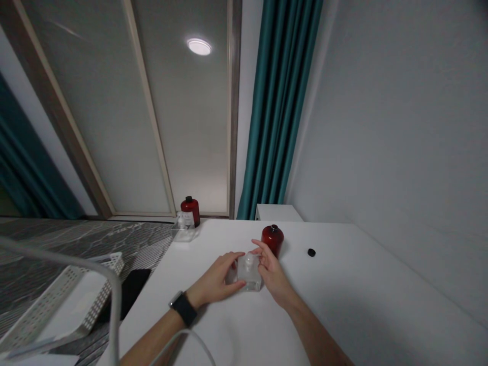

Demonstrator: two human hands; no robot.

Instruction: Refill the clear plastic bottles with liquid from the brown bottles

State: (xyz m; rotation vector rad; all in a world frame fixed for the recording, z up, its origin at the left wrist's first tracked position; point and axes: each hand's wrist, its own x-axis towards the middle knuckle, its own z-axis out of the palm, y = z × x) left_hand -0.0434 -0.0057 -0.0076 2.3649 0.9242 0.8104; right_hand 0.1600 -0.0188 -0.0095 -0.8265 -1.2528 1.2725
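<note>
A clear, square-sided bottle point(249, 278) with a rounded top piece stands on the white table, between my two hands. My left hand point(218, 278), with a dark watch on its wrist, grips the bottle's left side between thumb and fingers. At the bottle's top right, my right hand point(271, 269) has its bent fingers against the top piece, with the index finger raised. Just behind the right fingers is a dark red bottle point(273, 237) with an open black neck. A small black cap point(311, 252) lies to its right.
On the table's far left corner, another red bottle point(193, 209) with a black cap stands by a clear tray point(183, 236) holding a clear item. A white perforated basket point(57, 310) is at lower left. White cables point(115, 305) cross the near left. A wall bounds the right.
</note>
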